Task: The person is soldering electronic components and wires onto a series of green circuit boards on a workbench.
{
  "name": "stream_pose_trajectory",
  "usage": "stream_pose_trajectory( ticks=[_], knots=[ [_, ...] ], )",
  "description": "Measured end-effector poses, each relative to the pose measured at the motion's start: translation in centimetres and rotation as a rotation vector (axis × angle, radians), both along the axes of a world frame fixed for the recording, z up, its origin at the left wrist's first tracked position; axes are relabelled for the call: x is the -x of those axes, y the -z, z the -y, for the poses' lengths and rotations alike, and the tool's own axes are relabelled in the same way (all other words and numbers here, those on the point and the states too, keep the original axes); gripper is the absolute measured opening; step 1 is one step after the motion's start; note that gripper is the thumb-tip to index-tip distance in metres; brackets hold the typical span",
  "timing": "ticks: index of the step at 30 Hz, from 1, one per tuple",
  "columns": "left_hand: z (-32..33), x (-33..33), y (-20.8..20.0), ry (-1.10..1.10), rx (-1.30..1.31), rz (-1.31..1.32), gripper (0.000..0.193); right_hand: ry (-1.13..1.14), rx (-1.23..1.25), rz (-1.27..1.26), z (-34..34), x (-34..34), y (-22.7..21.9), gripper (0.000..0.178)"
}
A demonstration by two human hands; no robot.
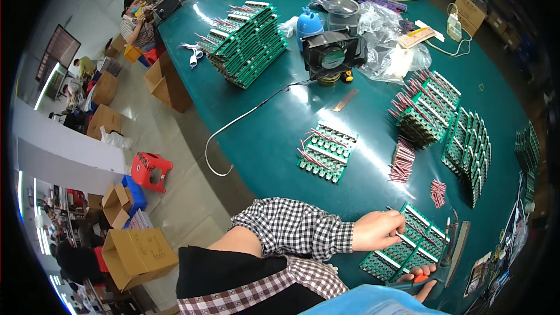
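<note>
My left hand [378, 231] comes in from the left in a checked sleeve. Its fingers are pinched together at the left edge of a green circuit board panel [410, 242]; what they hold is too small to make out. That panel has white strips and a few red wires. Low at the panel's right corner, my right hand [421, 275] is wrapped round a grey gun-shaped soldering tool [447, 272] with an orange trigger, its thin metal tip pointing away from me. Bundles of short red wires [402, 160] lie beyond the panel.
A wired board panel [328, 151] lies mid-table, near a metal strip [345, 100]. Stacks of boards stand at far left [248, 46] and right [429, 108]. A black fan [332, 55] stands at the back, its cable trailing left. A red stool [150, 171] is on the floor.
</note>
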State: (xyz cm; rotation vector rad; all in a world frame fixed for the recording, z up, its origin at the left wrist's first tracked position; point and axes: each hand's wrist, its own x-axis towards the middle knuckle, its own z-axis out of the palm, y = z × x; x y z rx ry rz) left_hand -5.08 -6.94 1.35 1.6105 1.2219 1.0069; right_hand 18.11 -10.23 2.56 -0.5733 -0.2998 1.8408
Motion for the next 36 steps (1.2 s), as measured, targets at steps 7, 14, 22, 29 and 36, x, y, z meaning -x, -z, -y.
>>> stream_pose_trajectory(
  ticks=[7,14,22,29,36],
  knots=[
    [-0.7,0.1,-0.6,0.008,0.017,0.093,0.016,0.3,0.065,0.405,2.0,2.9,-1.7,0.038],
    [-1.4,0.2,-0.3,-0.158,0.319,0.599,0.017,0.175,-0.017,0.249,2.3,3.6,0.5,0.047],
    [-2.0,0.6,0.0,-0.136,0.464,0.82,0.02,0.135,-0.021,0.309,2.7,3.7,1.2,0.049],
    [-2.0,0.8,0.2,-0.098,0.561,0.894,0.017,0.11,0.015,0.344,2.7,3.7,1.3,0.05],
    [-2.1,0.9,0.7,-0.072,0.621,0.896,0.018,0.111,0.006,0.335,3.0,3.6,1.6,0.05]
  ],
)
